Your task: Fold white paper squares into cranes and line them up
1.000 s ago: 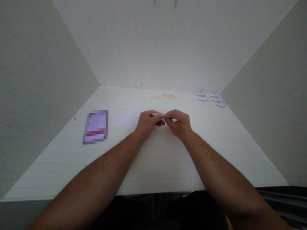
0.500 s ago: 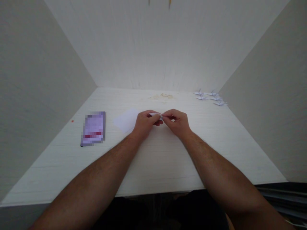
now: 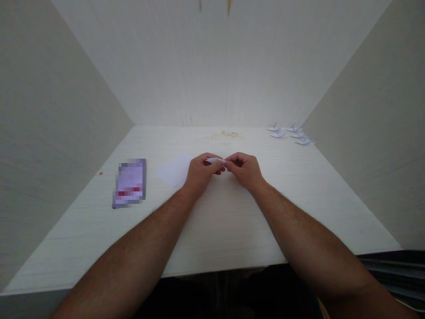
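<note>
A small folded piece of white paper (image 3: 214, 160) is held above the middle of the table, mostly covered by fingers. My left hand (image 3: 203, 170) is closed, pinching the paper between thumb and fingers. From the other side, my right hand (image 3: 244, 167) grips the paper's right end with thumb and forefinger. The fingertips of both hands nearly meet. Beside my left hand, flat white paper sheets (image 3: 174, 170) lie on the table. Several white folded paper cranes (image 3: 278, 133) stand grouped at the far right corner.
The white table (image 3: 229, 230) is walled in on three sides. At left lies a flat purple, blurred-out object (image 3: 130, 182), with a small red spot (image 3: 101, 173) beyond it. A brownish stain (image 3: 229, 134) marks the table near the back wall.
Both hands keep their hold on the folded paper, and the fingers have shifted only slightly. The camera view has tilted a little; things on the table stay in place.
</note>
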Motion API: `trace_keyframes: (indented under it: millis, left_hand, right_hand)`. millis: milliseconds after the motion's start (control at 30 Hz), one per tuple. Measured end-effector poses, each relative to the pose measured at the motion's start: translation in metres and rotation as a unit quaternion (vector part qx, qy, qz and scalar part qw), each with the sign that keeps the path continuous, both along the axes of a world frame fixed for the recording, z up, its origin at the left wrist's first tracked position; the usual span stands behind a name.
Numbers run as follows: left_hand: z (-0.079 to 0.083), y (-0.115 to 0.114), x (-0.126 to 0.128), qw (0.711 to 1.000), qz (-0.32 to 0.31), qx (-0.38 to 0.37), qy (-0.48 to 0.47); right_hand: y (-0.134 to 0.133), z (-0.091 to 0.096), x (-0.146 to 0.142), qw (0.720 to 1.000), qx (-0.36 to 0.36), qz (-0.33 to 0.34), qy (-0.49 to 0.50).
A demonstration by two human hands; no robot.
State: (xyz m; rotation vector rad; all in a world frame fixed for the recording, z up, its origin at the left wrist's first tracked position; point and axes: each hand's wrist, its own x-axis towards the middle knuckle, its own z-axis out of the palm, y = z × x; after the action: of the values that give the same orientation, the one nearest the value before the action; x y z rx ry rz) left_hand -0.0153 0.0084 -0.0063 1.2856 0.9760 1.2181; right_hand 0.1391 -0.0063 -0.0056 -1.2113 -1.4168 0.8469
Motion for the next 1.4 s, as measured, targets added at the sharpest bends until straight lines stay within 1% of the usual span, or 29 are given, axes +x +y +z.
trace_keyframes:
  millis: [267, 467, 700, 800, 1067, 1300, 1400]
  left_hand:
    - [-0.0019, 0.0026, 0.0005, 1.000, 0.001, -0.015, -0.017]
    - [-0.0030, 0.0037, 0.0000, 1.000, 0.003, -0.015, -0.013]
    - [0.0004, 0.0012, -0.0009, 1.000, 0.006, -0.006, 0.026]
    - [0.0005, 0.0010, -0.0017, 0.999, 0.002, 0.003, 0.045]
    - [-0.0020, 0.0017, -0.0028, 0.999, 0.000, 0.015, 0.047]
    - [0.0024, -0.0012, -0.0031, 0.995, 0.025, 0.014, 0.092]
    - [0.0023, -0.0016, -0.0023, 0.995, 0.034, 0.010, 0.089]
  right_hand:
    - [-0.0024, 0.0037, 0.0001, 1.000, -0.007, 0.008, -0.004]
    - [-0.0010, 0.0030, 0.0001, 1.000, -0.010, 0.017, 0.002]
    - [-0.0002, 0.0005, 0.0001, 1.000, -0.012, 0.013, 0.013]
    - [0.0011, -0.0010, 0.0008, 1.000, -0.002, 0.018, 0.020]
    - [0.0016, -0.0029, 0.0010, 1.000, 0.005, 0.020, 0.021]
    - [0.0010, -0.0039, 0.0008, 1.000, 0.010, 0.024, 0.011]
    - [0.0006, -0.0032, 0.0008, 1.000, 0.008, 0.022, 0.005]
